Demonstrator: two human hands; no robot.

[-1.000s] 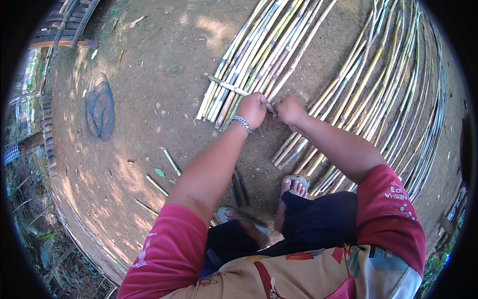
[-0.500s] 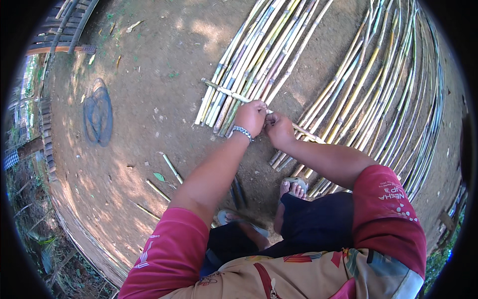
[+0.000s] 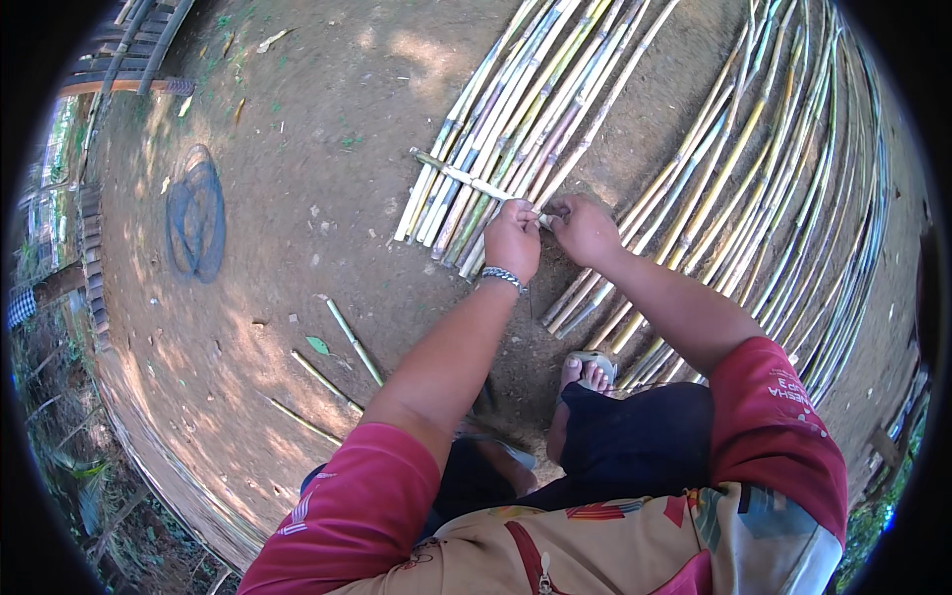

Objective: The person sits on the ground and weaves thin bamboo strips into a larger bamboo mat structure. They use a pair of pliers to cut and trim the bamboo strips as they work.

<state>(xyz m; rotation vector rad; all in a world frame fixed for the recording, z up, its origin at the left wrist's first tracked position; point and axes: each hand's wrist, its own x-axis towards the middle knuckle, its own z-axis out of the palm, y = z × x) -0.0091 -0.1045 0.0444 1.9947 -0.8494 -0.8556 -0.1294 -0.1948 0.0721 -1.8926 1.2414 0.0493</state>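
Several thin bamboo poles (image 3: 535,109) lie side by side on the ground ahead of me. A pale bamboo stick (image 3: 451,173) runs across them near their close ends. My left hand (image 3: 513,243), with a chain bracelet at its wrist, is closed on the right part of this stick. Just to the right, my right hand (image 3: 587,233) has its fingers curled at the stick's pale end, close to the left fingertips. Its palm is turned away, so the full grip is hidden. Any tie between the stick and the poles is too small to make out.
A wide spread of longer poles (image 3: 734,198) lies to the right, reaching near my sandalled foot (image 3: 593,371). Several short cut pieces (image 3: 352,339) lie at the left. Farther left are a dark mesh net (image 3: 195,223) and a slatted bamboo structure (image 3: 119,50).
My right hand has moved slightly right and up, and my left hand slightly right. The length of stick that stuck out beyond my right hand no longer shows.
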